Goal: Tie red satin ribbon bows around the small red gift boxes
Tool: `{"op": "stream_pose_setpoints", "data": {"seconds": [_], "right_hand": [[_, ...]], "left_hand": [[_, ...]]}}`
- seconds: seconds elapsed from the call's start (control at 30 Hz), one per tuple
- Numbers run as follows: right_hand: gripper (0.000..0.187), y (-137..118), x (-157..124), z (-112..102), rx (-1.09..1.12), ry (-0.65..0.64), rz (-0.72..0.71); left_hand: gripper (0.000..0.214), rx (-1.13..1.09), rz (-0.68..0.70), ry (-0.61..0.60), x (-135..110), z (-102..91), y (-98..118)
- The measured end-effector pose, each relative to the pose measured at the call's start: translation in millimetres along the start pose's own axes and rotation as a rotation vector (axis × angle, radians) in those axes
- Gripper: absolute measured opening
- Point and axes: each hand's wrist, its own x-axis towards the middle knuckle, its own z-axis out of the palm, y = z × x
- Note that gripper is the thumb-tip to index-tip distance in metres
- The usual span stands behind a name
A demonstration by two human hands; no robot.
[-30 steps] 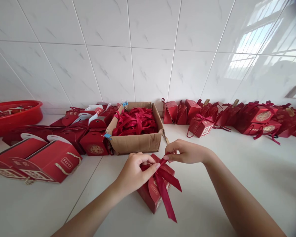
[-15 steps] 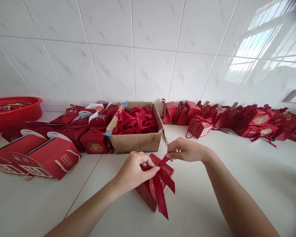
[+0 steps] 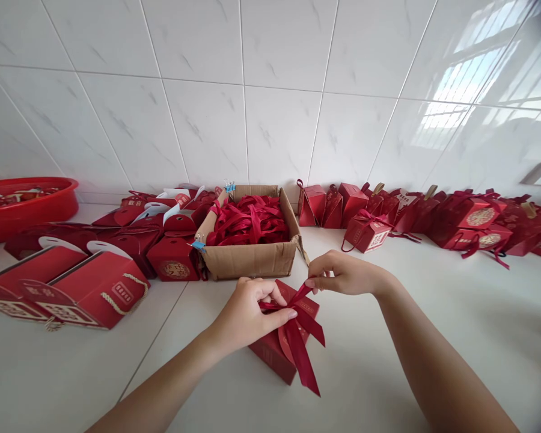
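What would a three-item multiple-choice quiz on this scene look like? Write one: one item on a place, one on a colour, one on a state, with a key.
1. Where does the cardboard box of ribbons sit?
A. Behind the small gift box, toward the wall
B. Inside the red basin
C. At the far right end of the row

2. What colour is the ribbon being tied?
A. Gold
B. Dark red
C. White

3. How do the hands stand?
A. Both lie flat on the floor
B. One holds scissors
C. Left hand and right hand each pinch the ribbon

Key: 1 A, the open carton stands just beyond the box under the hands. 2 B, the loops and tails are dark red like the box. 3 C, fingers of both hands close on ribbon loops above the box top.
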Motion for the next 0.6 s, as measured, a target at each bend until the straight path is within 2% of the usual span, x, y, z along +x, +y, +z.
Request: {"op": "stream_pose_setpoints", "data": {"seconds": [0.3, 0.5, 0.6], "right_hand": [[0.025, 1.0, 3.1, 1.3, 0.013, -0.038, 0.029], [0.027, 2.7, 3.5, 2.0, 0.023, -0.074, 0.046], [0.028, 3.8, 4.2, 2.5, 0.011, -0.063, 0.028]], "left_hand": [[0.028, -0.047, 0.013, -0.117, -2.3, 0.6, -0.2], [0.029, -0.1, 0.026, -0.053, -1.6, 3.7, 4.6], [0.031, -0.136, -0.004, -0.061, -0.2, 5.6, 6.0]]}}
